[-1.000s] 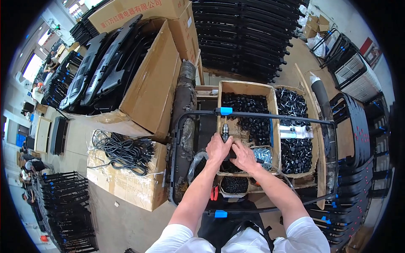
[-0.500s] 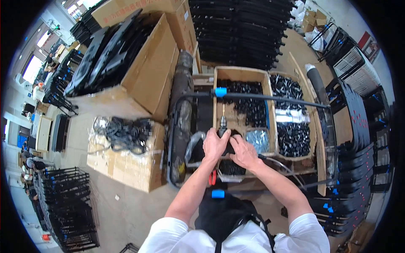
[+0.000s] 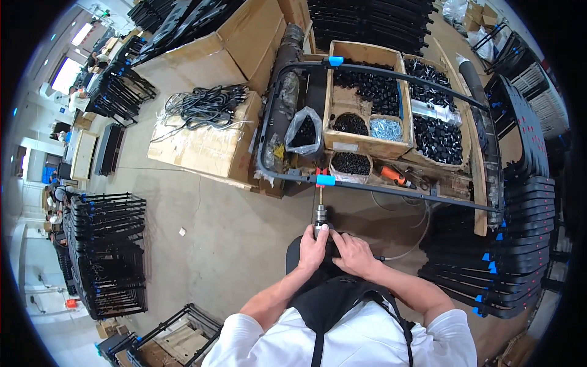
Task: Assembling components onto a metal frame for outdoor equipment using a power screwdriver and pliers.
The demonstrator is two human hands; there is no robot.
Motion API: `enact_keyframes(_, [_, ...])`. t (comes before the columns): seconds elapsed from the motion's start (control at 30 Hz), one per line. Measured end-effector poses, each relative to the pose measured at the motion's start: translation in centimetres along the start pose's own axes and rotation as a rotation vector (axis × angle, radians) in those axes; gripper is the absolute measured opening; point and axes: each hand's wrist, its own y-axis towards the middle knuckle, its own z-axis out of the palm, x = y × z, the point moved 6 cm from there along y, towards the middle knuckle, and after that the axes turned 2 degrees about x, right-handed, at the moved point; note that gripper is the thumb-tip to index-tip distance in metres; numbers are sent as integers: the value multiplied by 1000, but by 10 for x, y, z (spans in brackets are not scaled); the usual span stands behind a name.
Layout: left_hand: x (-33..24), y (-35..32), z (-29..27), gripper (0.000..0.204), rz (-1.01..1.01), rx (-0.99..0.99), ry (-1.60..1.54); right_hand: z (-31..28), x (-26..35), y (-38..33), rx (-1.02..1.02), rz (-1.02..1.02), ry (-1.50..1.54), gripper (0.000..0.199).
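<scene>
A drill (image 3: 321, 215) with a silver chuck and a long thin gold-coloured bit is in both my hands, held in front of my body. My left hand (image 3: 313, 249) is closed round its front part, thumb on top. My right hand (image 3: 354, 253) wraps the rear of the drill, whose body is mostly hidden by my fingers. The bit's tip reaches the near bar of a black tubular frame (image 3: 391, 191), by a blue piece (image 3: 326, 180) on that bar; whether it touches I cannot tell. Another blue piece (image 3: 334, 61) sits on the far bar.
Beneath the frame stand a cardboard box (image 3: 367, 145) of black parts and silver screws, a box of black clips (image 3: 437, 144), a plastic bag (image 3: 304, 131) and an orange-handled tool (image 3: 394, 176). Cables (image 3: 205, 105) lie on a carton at left. A hose (image 3: 403, 254) trails right. Stacked frames (image 3: 520, 232) stand right.
Both hands and the drill have moved from the far bar back to the near bar. The bit now points at the near blue piece. My grip looks the same.
</scene>
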Motion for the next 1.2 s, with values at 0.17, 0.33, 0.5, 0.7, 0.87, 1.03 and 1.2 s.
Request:
enact_keyframes(0.17, [37, 12, -15, 49, -70, -52, 9, 48, -7, 13, 14, 17, 2, 84])
enact_keyframes(0.33, [30, 30, -29, 45, -65, -33, 57, 55, -1, 30, 5, 69, 3, 80])
enact_keyframes(0.5, [13, 33, -36, 51, -73, 44, 81, 60, 0, 35, -26, 130, 31, 76])
enact_keyframes(0.7, [23, 45, -41, 53, -76, 47, 115, 63, 1, 43, 10, 159, 57, 79])
enact_keyframes(0.87, [22, 51, -41, 57, -45, 59, 173, 66, 0, 46, 43, 209, 42, 85])
enact_keyframes(1.03, [20, 55, -39, 57, -51, 64, 159, 60, 2, 51, 76, 229, 9, 90])
enact_keyframes(1.2, [15, 59, -39, 57, -65, 71, 185, 56, 2, 55, 96, 269, -4, 94])
